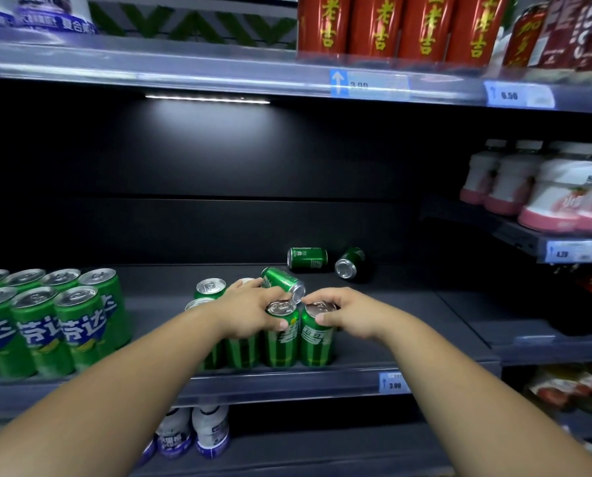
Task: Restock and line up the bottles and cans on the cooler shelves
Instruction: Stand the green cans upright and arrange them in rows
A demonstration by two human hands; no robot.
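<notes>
With the left hand [250, 313] gripping one upright green can [281, 339] and the right hand [351, 316] pinching the neighbouring can [317, 342] near the shelf [408, 325] front, any jolt could send the tipped can [282, 282] resting behind them rolling.

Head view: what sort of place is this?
Probably a shop's drinks cooler: price tags on the shelf edges, rows of green cans and red cans, and white bottles.

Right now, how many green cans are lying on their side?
3 tipped cans: two far back on the shelf, one atop the upright cans; others may be hidden.
</notes>
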